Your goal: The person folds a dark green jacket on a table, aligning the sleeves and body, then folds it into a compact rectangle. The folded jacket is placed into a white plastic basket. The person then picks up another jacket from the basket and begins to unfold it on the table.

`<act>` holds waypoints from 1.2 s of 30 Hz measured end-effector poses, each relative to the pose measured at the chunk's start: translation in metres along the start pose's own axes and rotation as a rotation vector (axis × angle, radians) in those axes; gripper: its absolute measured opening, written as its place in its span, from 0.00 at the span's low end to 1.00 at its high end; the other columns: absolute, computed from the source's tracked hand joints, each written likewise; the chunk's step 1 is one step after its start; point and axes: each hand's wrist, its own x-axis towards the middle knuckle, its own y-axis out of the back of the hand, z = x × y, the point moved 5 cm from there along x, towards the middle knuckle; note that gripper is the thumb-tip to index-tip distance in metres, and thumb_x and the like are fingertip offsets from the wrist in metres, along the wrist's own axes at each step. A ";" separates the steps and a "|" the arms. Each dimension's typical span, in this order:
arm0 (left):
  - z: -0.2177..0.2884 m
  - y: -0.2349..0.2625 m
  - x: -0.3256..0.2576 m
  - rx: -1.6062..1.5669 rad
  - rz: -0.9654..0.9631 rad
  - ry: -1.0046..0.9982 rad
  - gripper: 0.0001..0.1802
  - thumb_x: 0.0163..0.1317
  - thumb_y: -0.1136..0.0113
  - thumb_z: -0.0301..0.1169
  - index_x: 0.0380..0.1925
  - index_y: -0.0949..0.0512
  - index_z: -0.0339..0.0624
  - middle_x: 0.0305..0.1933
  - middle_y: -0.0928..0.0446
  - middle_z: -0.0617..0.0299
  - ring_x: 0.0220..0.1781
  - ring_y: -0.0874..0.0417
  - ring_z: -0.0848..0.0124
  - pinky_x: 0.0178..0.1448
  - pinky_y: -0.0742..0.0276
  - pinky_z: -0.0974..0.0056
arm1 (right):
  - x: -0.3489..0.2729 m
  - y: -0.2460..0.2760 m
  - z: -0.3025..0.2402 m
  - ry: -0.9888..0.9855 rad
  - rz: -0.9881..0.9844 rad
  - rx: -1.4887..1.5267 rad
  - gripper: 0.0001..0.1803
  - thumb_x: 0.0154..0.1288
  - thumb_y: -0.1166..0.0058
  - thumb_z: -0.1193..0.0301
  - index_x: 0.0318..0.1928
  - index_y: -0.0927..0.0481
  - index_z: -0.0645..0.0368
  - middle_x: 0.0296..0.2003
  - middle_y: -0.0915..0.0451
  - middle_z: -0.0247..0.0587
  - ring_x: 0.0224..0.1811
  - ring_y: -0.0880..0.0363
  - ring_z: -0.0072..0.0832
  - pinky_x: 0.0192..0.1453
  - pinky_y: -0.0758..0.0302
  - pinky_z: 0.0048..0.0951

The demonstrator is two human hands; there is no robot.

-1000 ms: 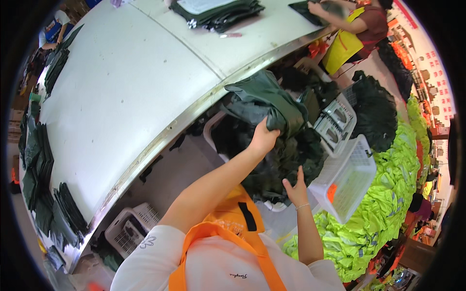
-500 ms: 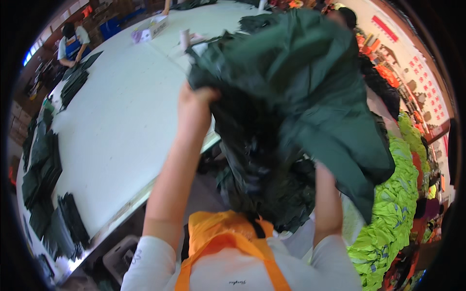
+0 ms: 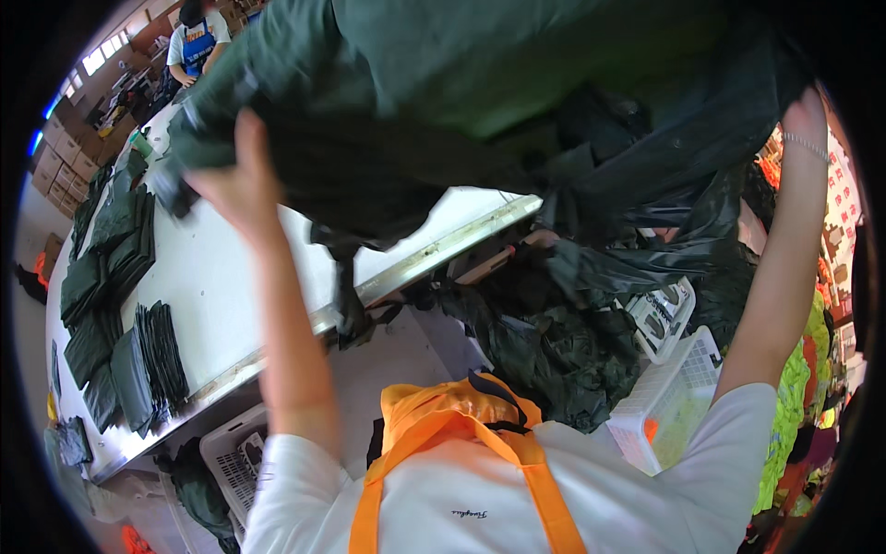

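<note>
A large dark green garment [image 3: 517, 83] with a shiny blackish inner side is spread wide in the air across the upper part of the head view. My left hand [image 3: 238, 189], slightly blurred, grips its left end, thumb up against the cloth. Far off to the right, my right hand [image 3: 805, 113] is closed on the opposite edge of the garment. Both arms are raised and stretched apart. Loose dark folds hang between the hands, with one strip dangling over the table edge. The garment's upper part runs out of the picture.
A white table [image 3: 221, 314] bears folded dark green stacks [image 3: 101, 277] at left. Below the garment lies a heap of dark cloth [image 3: 572, 360], beside a white plastic basket [image 3: 664, 397]. Another basket [image 3: 235, 452] stands under the table. Yellow-green garments [image 3: 784, 415] pile up at right. A person [image 3: 196, 51] stands beyond the table.
My hands have moved apart, left hand leftward and right hand up and out to the right. The bunched garment is now spread wide and higher. The view has shifted too.
</note>
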 end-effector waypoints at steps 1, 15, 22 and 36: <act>0.011 -0.002 -0.050 -0.013 0.079 -0.024 0.41 0.49 0.28 0.34 0.58 0.39 0.28 0.56 0.32 0.43 0.55 0.30 0.61 0.63 0.38 0.58 | 0.002 -0.022 0.003 -0.010 -0.034 0.011 0.23 0.70 0.58 0.61 0.56 0.28 0.65 0.56 0.27 0.49 0.59 0.29 0.40 0.66 0.33 0.42; 0.063 -0.051 -0.173 -0.168 -0.128 0.004 0.45 0.49 0.38 0.58 0.54 0.34 0.28 0.54 0.31 0.36 0.57 0.31 0.48 0.62 0.38 0.50 | 0.100 0.035 -0.166 0.180 0.106 -0.131 0.23 0.69 0.57 0.60 0.56 0.28 0.65 0.56 0.26 0.48 0.58 0.28 0.40 0.65 0.33 0.42; -0.048 -0.136 -0.410 0.351 -1.264 -0.035 0.45 0.48 0.41 0.64 0.55 0.30 0.37 0.55 0.27 0.44 0.55 0.28 0.47 0.56 0.33 0.48 | 0.103 0.183 -0.281 0.299 0.378 -0.158 0.23 0.69 0.56 0.60 0.56 0.28 0.64 0.56 0.26 0.48 0.57 0.27 0.40 0.65 0.32 0.42; -0.240 -0.046 -0.227 1.005 -1.431 0.136 0.38 0.51 0.41 0.61 0.51 0.27 0.40 0.50 0.24 0.49 0.51 0.25 0.54 0.51 0.31 0.53 | -0.014 0.422 -0.108 -0.454 0.257 -0.234 0.24 0.66 0.50 0.53 0.50 0.24 0.61 0.50 0.21 0.43 0.52 0.23 0.38 0.60 0.28 0.43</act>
